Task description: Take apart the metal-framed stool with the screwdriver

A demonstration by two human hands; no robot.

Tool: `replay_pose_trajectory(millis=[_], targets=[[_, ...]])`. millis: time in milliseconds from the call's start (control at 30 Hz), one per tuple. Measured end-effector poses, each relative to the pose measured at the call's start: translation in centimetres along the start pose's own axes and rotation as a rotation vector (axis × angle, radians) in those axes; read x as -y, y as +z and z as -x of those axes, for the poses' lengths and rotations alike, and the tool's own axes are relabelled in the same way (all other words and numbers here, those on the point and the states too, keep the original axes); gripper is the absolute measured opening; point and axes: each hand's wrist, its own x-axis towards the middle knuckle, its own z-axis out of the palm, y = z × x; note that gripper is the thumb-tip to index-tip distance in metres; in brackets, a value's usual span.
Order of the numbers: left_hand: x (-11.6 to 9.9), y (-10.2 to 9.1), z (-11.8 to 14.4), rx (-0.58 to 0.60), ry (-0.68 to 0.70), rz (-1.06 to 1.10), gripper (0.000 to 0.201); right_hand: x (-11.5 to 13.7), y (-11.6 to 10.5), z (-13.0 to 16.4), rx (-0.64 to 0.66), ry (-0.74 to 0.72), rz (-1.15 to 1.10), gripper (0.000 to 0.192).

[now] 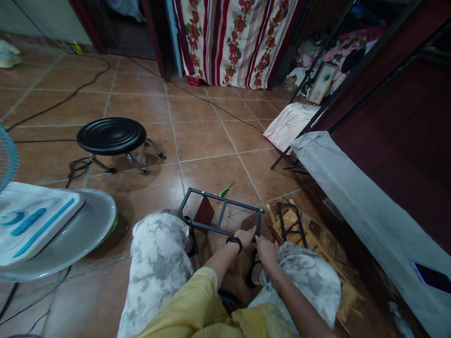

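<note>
Between your knees, your left hand [245, 236] wraps the near bar of the black metal frame [220, 212], and your right hand [266, 250] closes on the same corner just beside it (fingers hidden underneath). Beyond the grip lies a green screwdriver [225, 190]; farther off stands a black stool [112, 136].

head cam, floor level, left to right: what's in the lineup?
Fan base → black stool → black metal frame, gripped at its near edge by left hand and right hand → wooden slat pieces → grey cloth-covered edge.
</note>
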Motion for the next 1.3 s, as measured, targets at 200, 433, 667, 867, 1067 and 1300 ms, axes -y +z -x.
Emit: replay_pose_trajectory(millis=[200,433,667,867,1067,1300], targets=[[-0.1,-0.1,0.3,-0.027,0.017,0.004,0.079,-0.2,-0.4,0.9,-0.074,-0.054,0.006,0.029],[0.0,0.3,0.0,-0.025,0.022,0.019,0.088,-0.9,-0.4,0.1,-0.061,-0.189,0.076,0.02],[0.3,1.1,-0.7,-0.067,0.023,0.044,0.091,-0.7,-0.2,0.2,-0.044,-0.09,0.051,0.029],[-0.2,1.3,-0.2,-0.128,0.077,0.033,0.078,-0.9,0.2,0.8,-0.055,-0.026,0.011,0.03],[0.8,1.5,5.5,-0.346,0.138,0.018,0.063,-0.6,1.2,1.5,-0.169,0.123,-0.082,0.03],[9.3,-0.3,12.5,-1.12,-0.738,0.321,0.061,-2.4,3.1,0.5,-0.044,0.091,-0.439,0.039]])
